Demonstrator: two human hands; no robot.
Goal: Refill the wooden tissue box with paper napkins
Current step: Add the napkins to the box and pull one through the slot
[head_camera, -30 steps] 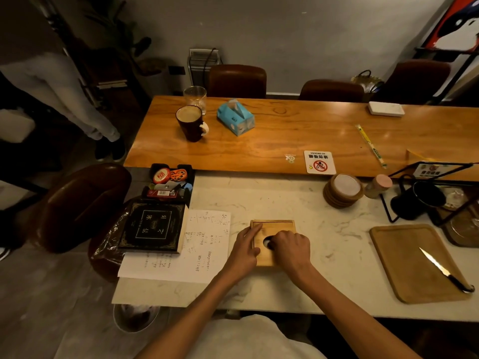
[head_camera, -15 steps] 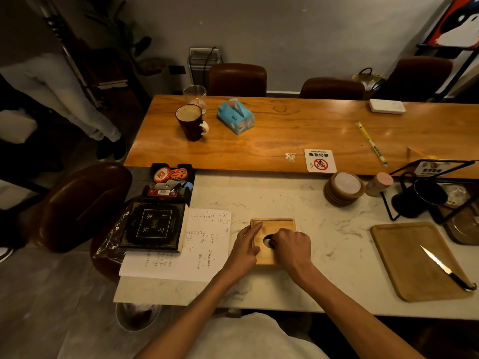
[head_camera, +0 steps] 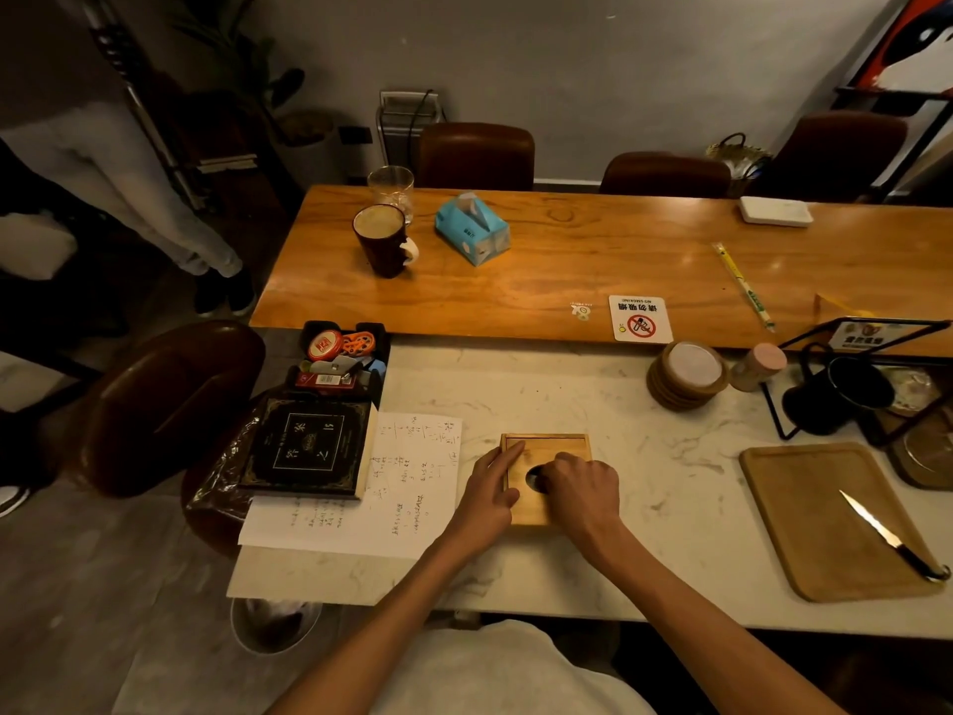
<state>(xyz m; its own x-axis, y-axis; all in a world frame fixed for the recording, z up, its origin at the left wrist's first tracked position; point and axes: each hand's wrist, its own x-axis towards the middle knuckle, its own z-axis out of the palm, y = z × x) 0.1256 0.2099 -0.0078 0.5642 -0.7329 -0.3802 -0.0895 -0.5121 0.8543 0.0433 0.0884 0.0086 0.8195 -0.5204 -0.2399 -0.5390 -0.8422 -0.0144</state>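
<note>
The wooden tissue box lies flat on the white marble counter, square, with a dark round hole in its lid. My left hand presses against its left side, fingers laid along the edge. My right hand rests on the lid with its fingertips at the hole, covering the box's right half. A blue soft pack of tissues stands on the far wooden table, one white tissue poking from the top. No loose paper napkins show.
A written sheet of paper and a black book lie left of the box. Wooden coasters, a wooden tray with a knife and a black mug are at the right. A mug and glass stand on the far table.
</note>
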